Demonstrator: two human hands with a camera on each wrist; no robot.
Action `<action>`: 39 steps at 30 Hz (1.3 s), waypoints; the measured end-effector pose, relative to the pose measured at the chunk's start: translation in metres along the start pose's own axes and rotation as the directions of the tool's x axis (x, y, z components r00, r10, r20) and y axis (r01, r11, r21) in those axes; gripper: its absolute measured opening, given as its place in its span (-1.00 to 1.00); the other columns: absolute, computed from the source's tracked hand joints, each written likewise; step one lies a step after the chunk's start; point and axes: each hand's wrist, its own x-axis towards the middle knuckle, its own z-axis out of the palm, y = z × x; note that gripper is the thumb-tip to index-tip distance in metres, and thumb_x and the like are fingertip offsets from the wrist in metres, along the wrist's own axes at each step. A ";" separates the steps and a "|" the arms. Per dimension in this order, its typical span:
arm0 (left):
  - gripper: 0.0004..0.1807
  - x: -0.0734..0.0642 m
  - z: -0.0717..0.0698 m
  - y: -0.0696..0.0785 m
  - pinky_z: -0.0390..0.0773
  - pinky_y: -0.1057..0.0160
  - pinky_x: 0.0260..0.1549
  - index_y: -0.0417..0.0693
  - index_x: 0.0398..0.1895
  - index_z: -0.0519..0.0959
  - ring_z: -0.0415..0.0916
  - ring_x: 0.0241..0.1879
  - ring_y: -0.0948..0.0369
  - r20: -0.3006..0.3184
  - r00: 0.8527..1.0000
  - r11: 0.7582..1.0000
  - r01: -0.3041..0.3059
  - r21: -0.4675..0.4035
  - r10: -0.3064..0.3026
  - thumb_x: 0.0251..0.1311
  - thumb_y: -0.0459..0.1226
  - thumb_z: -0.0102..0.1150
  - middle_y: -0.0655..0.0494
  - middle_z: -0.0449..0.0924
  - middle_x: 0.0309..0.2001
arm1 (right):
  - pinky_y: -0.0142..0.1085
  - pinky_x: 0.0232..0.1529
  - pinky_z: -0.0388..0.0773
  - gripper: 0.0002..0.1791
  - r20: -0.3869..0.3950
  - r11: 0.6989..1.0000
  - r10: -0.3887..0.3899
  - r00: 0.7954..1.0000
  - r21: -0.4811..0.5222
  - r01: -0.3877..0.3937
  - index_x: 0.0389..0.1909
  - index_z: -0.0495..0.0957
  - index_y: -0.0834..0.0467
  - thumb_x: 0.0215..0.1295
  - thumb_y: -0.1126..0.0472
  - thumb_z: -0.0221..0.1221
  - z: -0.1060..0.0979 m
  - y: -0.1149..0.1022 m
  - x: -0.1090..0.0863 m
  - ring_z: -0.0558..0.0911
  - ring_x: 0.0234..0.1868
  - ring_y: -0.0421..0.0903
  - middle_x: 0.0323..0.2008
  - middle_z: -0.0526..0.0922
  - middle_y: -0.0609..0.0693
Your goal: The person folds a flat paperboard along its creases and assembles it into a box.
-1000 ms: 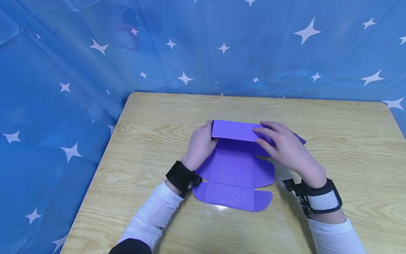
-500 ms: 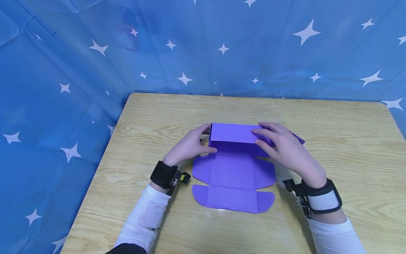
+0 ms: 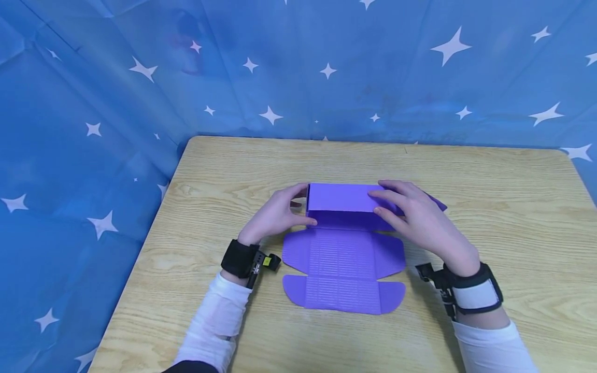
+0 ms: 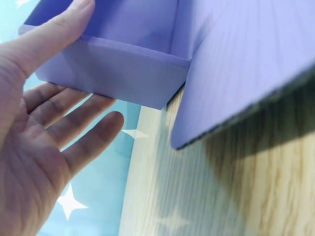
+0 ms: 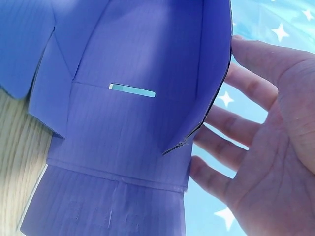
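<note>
A purple cardboard box (image 3: 345, 198), part folded, stands on the table with its long wall raised and its slatted-looking lid panel (image 3: 345, 254) lying flat towards me. My left hand (image 3: 275, 212) holds the box's left end, thumb over the rim and fingers round the far side, as the left wrist view shows. At the right end my right hand (image 3: 415, 212) rests its extended fingers on the outside of the raised wall. In the right wrist view those fingers (image 5: 231, 120) lie against its outer face, beside a slotted panel (image 5: 128, 132). The box's far side is hidden in the head view.
The wooden table (image 3: 224, 171) reaches out on all sides of the box. Side flaps (image 3: 389, 254) spread from the lid panel. A blue curtain (image 3: 298, 67) with white stars hangs behind and left of the table.
My left hand has drawn back leftward from the wall's corner and now spans the box's left end. The box has come slightly nearer, its left flaps uncovered. My right hand barely moved.
</note>
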 end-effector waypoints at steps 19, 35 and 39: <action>-0.06 -0.001 -0.001 0.000 0.64 -0.04 0.33 -0.14 0.58 0.29 0.61 0.33 -0.14 0.008 1.000 1.000 -0.016 0.009 0.016 0.17 -0.20 0.56 -0.10 0.50 0.46 | 0.27 0.36 0.51 -0.57 -0.023 1.000 -0.025 0.999 -0.009 0.025 0.30 0.64 0.09 0.45 0.18 0.31 0.003 0.000 0.000 0.55 0.38 0.32 0.35 0.59 0.29; -0.07 -0.002 0.000 -0.001 0.62 -0.05 0.36 -0.09 0.60 0.26 0.58 0.37 -0.12 0.018 1.000 1.000 -0.008 -0.008 0.008 0.21 -0.20 0.53 -0.08 0.47 0.48 | 0.28 0.37 0.50 -0.55 -0.020 0.999 -0.024 1.000 -0.026 0.024 0.32 0.63 0.11 0.45 0.17 0.31 0.002 -0.001 0.000 0.54 0.40 0.32 0.37 0.57 0.29; -0.01 -0.003 -0.002 -0.002 0.61 -0.06 0.37 -0.10 0.64 0.20 0.58 0.37 -0.15 0.016 1.000 1.000 0.022 -0.003 -0.022 0.21 -0.16 0.54 -0.09 0.43 0.52 | 0.26 0.32 0.53 -0.54 -0.062 0.998 -0.040 0.997 -0.044 0.037 0.29 0.65 0.13 0.39 0.19 0.36 0.001 -0.001 -0.001 0.56 0.36 0.31 0.35 0.58 0.29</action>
